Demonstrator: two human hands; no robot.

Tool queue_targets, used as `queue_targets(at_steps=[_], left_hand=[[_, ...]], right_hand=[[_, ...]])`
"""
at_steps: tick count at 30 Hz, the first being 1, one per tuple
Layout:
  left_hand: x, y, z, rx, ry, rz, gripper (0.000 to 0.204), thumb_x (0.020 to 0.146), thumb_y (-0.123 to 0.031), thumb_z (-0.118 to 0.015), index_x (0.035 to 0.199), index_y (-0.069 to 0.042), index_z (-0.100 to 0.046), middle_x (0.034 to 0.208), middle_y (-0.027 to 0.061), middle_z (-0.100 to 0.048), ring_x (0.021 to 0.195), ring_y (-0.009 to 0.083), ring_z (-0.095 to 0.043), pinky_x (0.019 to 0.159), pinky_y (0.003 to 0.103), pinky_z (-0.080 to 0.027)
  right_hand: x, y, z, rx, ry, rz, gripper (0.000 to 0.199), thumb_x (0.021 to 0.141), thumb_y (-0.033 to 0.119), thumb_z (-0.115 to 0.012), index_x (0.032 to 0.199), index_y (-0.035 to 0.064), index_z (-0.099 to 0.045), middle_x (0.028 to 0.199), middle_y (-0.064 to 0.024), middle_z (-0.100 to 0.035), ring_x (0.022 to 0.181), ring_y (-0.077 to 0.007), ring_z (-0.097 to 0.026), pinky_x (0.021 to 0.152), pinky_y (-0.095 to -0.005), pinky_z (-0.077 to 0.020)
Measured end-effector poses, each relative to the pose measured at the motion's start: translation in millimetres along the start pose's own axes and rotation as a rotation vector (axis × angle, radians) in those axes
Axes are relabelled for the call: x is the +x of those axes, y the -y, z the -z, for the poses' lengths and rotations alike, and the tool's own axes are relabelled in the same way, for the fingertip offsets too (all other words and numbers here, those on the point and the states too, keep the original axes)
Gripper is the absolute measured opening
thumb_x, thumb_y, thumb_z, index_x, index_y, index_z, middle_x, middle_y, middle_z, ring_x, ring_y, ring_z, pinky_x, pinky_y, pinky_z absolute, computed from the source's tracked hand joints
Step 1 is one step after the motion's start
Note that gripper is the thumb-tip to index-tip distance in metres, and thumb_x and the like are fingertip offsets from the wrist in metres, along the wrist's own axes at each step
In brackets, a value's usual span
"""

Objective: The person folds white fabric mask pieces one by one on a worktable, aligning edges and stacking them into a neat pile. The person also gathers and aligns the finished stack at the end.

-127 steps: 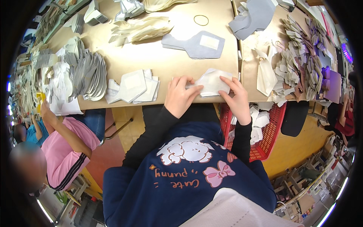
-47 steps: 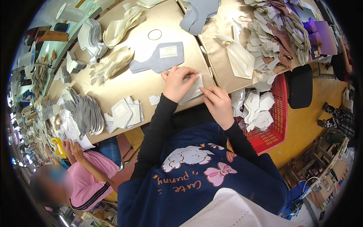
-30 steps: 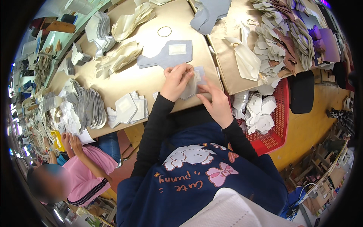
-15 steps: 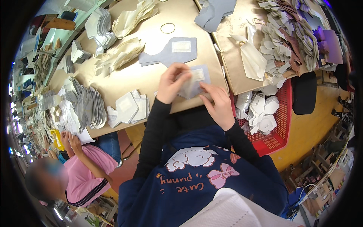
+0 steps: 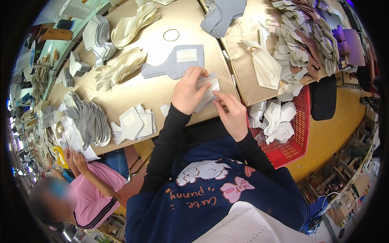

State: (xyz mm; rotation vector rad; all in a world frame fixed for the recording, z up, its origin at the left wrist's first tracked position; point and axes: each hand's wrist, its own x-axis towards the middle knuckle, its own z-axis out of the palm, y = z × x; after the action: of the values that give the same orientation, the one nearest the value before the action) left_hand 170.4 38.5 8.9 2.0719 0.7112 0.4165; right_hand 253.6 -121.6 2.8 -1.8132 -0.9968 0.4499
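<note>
Watching from the head view, I saw both hands working a small pale piece (image 5: 208,91) at the near edge of the desk (image 5: 162,87), close to its right corner. The left hand (image 5: 188,91) lay over the piece's left side, its grip pinching the piece with the fingers curled onto its top edge. The right hand (image 5: 231,111) came in from below and to the right, its grip pinched together at the piece's lower right edge.

I judged the piece to be thin, light and limp, a cut of fabric or foam-backed liner that would fold or crease if lifted by one corner. It looked safest taken at two opposite edges, flat between thumb and fingers, as both hands did.

A grey cut panel (image 5: 174,65) lay just beyond the left hand. A stack of white pieces (image 5: 135,123) sat further left along the near edge, and a red basket (image 5: 289,133) of white cuts hung beside the right corner.
</note>
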Motion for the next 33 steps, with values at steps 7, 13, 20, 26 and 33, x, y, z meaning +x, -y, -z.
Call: queue_targets(at_steps=[7,13,20,26,33], left_hand=[[2.0,4.7,-3.0,-0.023,-0.054,-0.004,0.012,0.083,-0.003,-0.071,0.093,-0.003,-0.064,0.087,0.0094,-0.064,0.073,0.0232,-0.059,0.068,0.035,-0.05],[1.7,9.4,-3.7,-0.035,-0.077,-0.018,0.009,0.085,-0.001,-0.07,0.093,-0.002,-0.073,0.087,0.0085,-0.069,0.071,0.0198,-0.064,0.065,0.031,-0.05],[2.2,8.6,-3.1,0.023,-0.05,-0.013,0.016,0.085,-0.001,-0.07,0.098,-0.004,-0.079,0.091,0.0084,-0.071,0.073,0.0213,-0.067,0.066,0.031,-0.051],[2.5,7.5,-4.0,0.065,-0.054,-0.039,0.019,0.083,0.0,-0.069,0.098,-0.006,-0.079,0.091,0.0078,-0.07,0.074,0.0233,-0.068,0.066,0.032,-0.053],[2.8,7.5,-5.0,0.064,-0.041,-0.01,0.015,0.082,-0.004,-0.07,0.093,-0.009,-0.079,0.098,0.0087,-0.068,0.085,0.0274,-0.067,0.073,0.038,-0.054]], right_hand=[[7.4,5.1,4.0,-0.055,-0.028,-0.053,0.021,0.089,0.001,-0.071,0.109,0.0022,-0.07,0.086,-0.015,-0.065,0.068,-0.0316,-0.065,0.061,-0.0399,-0.0514],[8.8,1.8,7.5,-0.112,-0.001,-0.032,0.014,0.089,0.003,-0.071,0.103,0.0007,-0.071,0.086,-0.0142,-0.065,0.07,-0.0328,-0.066,0.062,-0.04,-0.0515],[10.9,-0.9,8.4,-0.112,-0.001,-0.002,0.015,0.088,0.003,-0.071,0.103,0.0011,-0.073,0.085,-0.0138,-0.065,0.071,-0.0325,-0.066,0.063,-0.0398,-0.0525],[10.0,-2.5,8.7,-0.138,0.014,0.004,0.015,0.088,0.002,-0.071,0.103,0.0012,-0.074,0.084,-0.0132,-0.065,0.071,-0.0326,-0.067,0.062,-0.04,-0.0527],[14.7,3.5,11.9,-0.145,0.028,0.02,0.018,0.089,0.004,-0.07,0.106,0.0022,-0.074,0.082,-0.0134,-0.062,0.068,-0.0329,-0.065,0.062,-0.042,-0.0522]])
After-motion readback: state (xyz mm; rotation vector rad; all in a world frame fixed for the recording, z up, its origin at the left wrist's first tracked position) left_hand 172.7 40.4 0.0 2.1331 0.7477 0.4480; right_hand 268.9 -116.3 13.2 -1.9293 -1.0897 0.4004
